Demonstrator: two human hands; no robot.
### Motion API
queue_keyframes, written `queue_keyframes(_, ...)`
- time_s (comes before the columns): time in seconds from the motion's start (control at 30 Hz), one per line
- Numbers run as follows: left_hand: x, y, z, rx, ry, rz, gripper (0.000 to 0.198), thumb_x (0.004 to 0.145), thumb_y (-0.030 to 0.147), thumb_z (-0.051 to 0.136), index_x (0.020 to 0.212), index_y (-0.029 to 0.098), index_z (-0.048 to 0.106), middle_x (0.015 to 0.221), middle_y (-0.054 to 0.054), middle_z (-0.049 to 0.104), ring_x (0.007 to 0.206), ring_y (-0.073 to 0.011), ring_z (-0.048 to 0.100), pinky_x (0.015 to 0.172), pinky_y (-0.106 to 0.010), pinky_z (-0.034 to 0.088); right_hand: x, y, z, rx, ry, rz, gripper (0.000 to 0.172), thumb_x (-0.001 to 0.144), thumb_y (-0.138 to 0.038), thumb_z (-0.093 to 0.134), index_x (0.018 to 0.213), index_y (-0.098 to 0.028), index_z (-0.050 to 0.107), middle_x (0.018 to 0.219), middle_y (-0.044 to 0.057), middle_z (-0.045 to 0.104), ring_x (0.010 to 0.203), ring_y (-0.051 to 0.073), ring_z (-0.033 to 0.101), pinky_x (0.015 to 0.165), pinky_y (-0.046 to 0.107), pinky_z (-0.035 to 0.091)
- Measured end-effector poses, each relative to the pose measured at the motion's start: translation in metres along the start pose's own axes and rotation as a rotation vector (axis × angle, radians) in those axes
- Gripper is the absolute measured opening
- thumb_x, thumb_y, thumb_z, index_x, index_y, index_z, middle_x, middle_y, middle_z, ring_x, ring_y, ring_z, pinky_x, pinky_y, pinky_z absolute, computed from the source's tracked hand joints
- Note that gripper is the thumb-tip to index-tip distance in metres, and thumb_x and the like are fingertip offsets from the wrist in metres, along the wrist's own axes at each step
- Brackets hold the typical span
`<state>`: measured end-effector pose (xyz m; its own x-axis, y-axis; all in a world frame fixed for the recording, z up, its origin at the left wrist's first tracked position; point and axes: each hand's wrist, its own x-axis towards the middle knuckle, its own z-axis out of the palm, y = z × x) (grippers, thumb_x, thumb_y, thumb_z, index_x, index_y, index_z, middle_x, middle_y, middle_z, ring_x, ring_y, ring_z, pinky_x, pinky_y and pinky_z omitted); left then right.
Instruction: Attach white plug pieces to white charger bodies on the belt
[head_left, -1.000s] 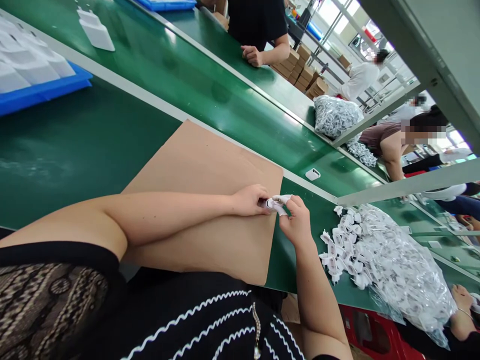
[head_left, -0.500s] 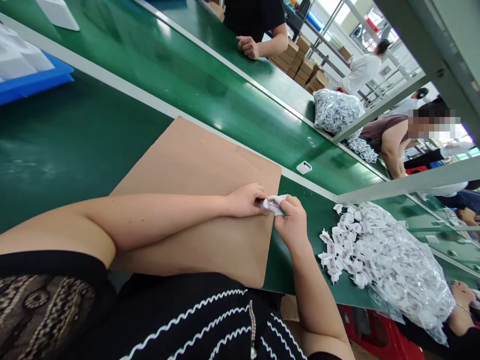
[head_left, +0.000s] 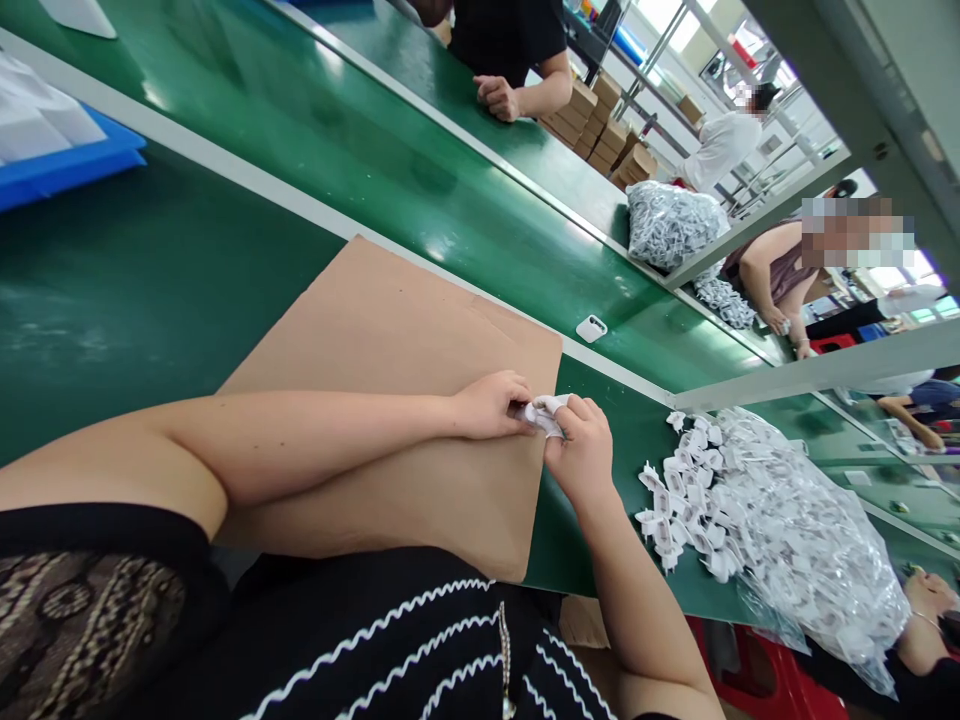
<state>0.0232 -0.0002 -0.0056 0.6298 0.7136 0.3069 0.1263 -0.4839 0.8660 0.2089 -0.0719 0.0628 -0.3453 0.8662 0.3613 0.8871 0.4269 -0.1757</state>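
Observation:
Over the right edge of a brown cardboard sheet (head_left: 390, 330), my two hands meet at a small white plastic part (head_left: 541, 412). My left hand (head_left: 495, 405) has its fingers closed round the part's left end, which they partly hide. On the other side, my right hand (head_left: 583, 445) pinches the part between thumb and fingers. Several loose white parts (head_left: 686, 490) lie to the right on the green table, beside a clear plastic bag (head_left: 810, 530) full of similar pieces.
A green conveyor belt (head_left: 450, 245) runs diagonally past the table, with a white piece (head_left: 592, 328) on it. A blue tray (head_left: 112, 150) with white items stands at the left. Across the belt are a person's hand (head_left: 496, 97) and another bag (head_left: 675, 222) of parts.
The white piece on the belt has moved a little to the left, as has the white item at the top left. My hands have barely shifted and keep their hold.

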Motion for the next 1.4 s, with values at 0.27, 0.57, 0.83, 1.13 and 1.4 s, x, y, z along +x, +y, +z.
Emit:
queue_keyframes(0.27, 0.0, -0.001, 0.0, -0.01, -0.006, -0.01, 0.018, 0.082, 0.037, 0.082, 0.084, 0.021, 0.076, 0.097, -0.006, 0.073, 0.097, -0.0243, 0.065, 0.086, -0.036, 0.051, 0.003, -0.003, 0.001, -0.008, 0.003, 0.046, 0.027, 0.066, -0.003, 0.052, 0.078, -0.026, 0.059, 0.074, -0.001, 0.055, 0.076, 0.02, 0.057, 0.106, 0.042, 0.04)
queue_keyframes(0.57, -0.002, 0.002, 0.001, 0.037, 0.018, -0.007, 0.021, 0.085, 0.041, 0.08, 0.086, 0.02, 0.076, 0.093, -0.007, 0.072, 0.093, -0.0242, 0.065, 0.084, -0.036, 0.051, -0.009, -0.008, 0.013, 0.022, 0.078, 0.161, 0.018, 0.066, -0.005, 0.053, 0.071, -0.022, 0.056, 0.074, 0.0, 0.051, 0.066, 0.017, 0.049, 0.083, 0.035, 0.042)
queue_keyframes(0.83, 0.0, 0.01, 0.0, 0.011, -0.025, -0.057, 0.032, 0.084, 0.044, 0.077, 0.106, 0.021, 0.076, 0.097, -0.006, 0.075, 0.092, -0.0244, 0.068, 0.084, -0.036, 0.054, -0.015, 0.02, 0.008, 0.372, 0.125, 0.374, 0.034, 0.091, -0.036, 0.062, 0.122, -0.024, 0.07, 0.092, 0.004, 0.069, 0.073, 0.02, 0.057, 0.079, 0.036, 0.05)
queue_keyframes(1.13, 0.104, -0.042, -0.114, 0.286, 0.415, -0.509, 0.036, 0.075, 0.034, 0.077, 0.106, 0.017, 0.071, 0.108, -0.01, 0.075, 0.101, -0.0297, 0.069, 0.093, -0.038, 0.052, -0.076, 0.144, -0.039, -0.185, -0.064, 1.271, 0.056, 0.066, -0.025, 0.079, 0.121, -0.023, 0.072, 0.135, 0.022, 0.057, 0.136, 0.049, 0.045, 0.106, 0.069, 0.039)
queue_keyframes(1.4, 0.113, -0.069, -0.138, 0.605, 0.649, -0.567, 0.068, 0.071, 0.037, 0.078, 0.134, 0.017, 0.061, 0.146, -0.021, 0.057, 0.141, -0.0444, 0.043, 0.115, -0.056, 0.035, -0.063, 0.139, -0.015, 0.137, 0.096, 0.921, 0.039, 0.067, -0.011, 0.059, 0.102, -0.016, 0.076, 0.11, 0.014, 0.066, 0.097, 0.027, 0.069, 0.101, 0.049, 0.055)
